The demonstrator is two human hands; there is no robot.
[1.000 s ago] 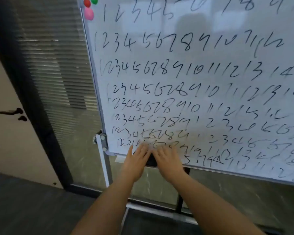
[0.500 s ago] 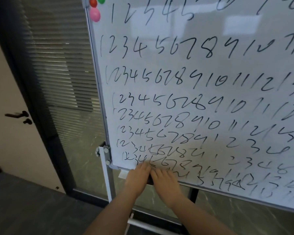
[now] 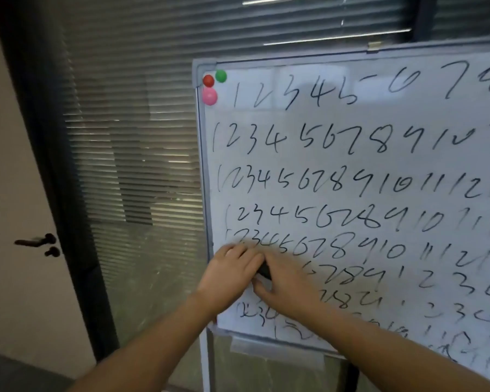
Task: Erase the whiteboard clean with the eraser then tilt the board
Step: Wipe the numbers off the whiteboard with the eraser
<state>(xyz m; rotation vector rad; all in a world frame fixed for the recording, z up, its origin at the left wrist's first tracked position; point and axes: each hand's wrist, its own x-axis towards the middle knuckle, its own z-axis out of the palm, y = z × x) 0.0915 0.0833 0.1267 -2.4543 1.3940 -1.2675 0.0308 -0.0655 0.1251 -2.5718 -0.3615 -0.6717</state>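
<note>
Left hand [image 3: 228,278] and right hand [image 3: 287,287] pressing eraser [image 3: 263,270] on whiteboard [image 3: 379,250], magnets [image 3: 210,96] above

hands [image 3: 255,281] + eraser [image 3: 263,271] moved up | lower-left digits wiped

Two bare forearms come up from the bottom edge of the view, with no sleeve, cuff or glove on the part that shows. The left grip [image 3: 229,281] and the right grip [image 3: 287,290] are bare hands, with no ring, watch or band to be seen on the fingers or wrists. The fingers [image 3: 235,251] of the left one are blurred, so the nails cannot be made out. Nothing above the forearms is in view.
</note>
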